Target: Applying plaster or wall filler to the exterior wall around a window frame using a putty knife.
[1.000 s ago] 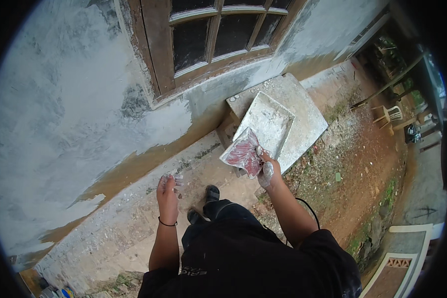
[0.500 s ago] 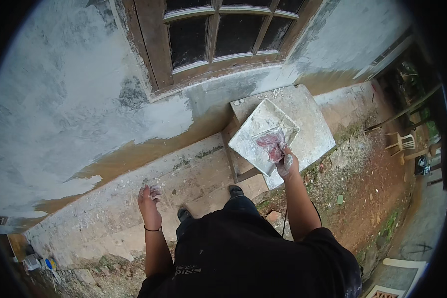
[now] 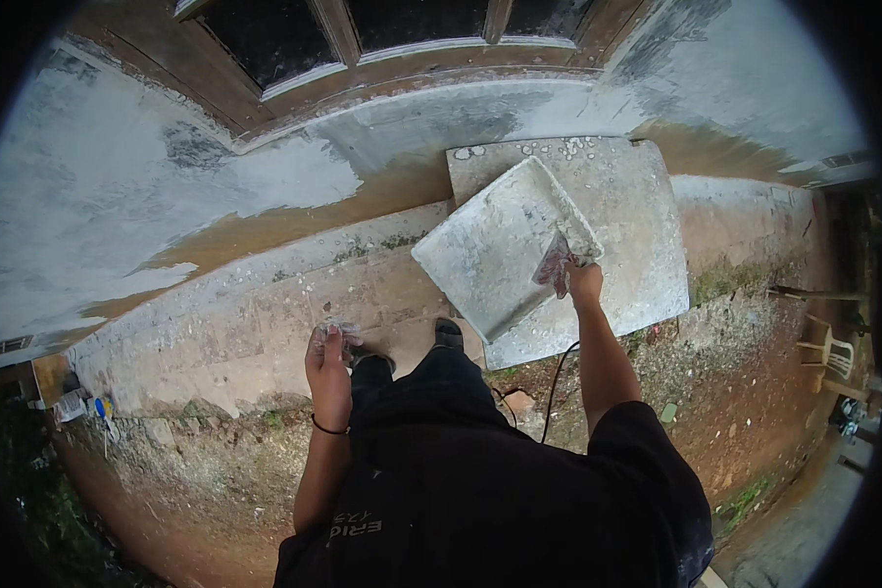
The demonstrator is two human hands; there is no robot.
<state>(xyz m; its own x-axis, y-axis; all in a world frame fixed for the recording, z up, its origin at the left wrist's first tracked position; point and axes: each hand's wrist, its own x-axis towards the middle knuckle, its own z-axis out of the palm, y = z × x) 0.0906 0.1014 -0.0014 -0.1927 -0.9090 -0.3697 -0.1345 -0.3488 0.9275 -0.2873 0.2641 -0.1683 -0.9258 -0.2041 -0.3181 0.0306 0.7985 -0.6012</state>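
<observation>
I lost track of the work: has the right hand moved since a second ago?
Yes; judged against the table, the right hand moved rightward, nearer the table's right edge.

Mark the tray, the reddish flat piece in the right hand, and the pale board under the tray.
Tray (image 3: 500, 249), head view: bare inner floor.
Reddish flat piece (image 3: 554, 267), head view: middle of its visible face.
Pale board (image 3: 645, 230), head view: bare top, right of the tray.

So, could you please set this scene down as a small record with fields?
right hand: grips a flat reddish, white-smeared sheet over a white-coated rectangular tray
left hand: white-smeared, left of the tray; grip unclear
support: pale stained table under the tray
wall: patchy grey-white above brown
window: brown wooden frame, dark panes
</observation>
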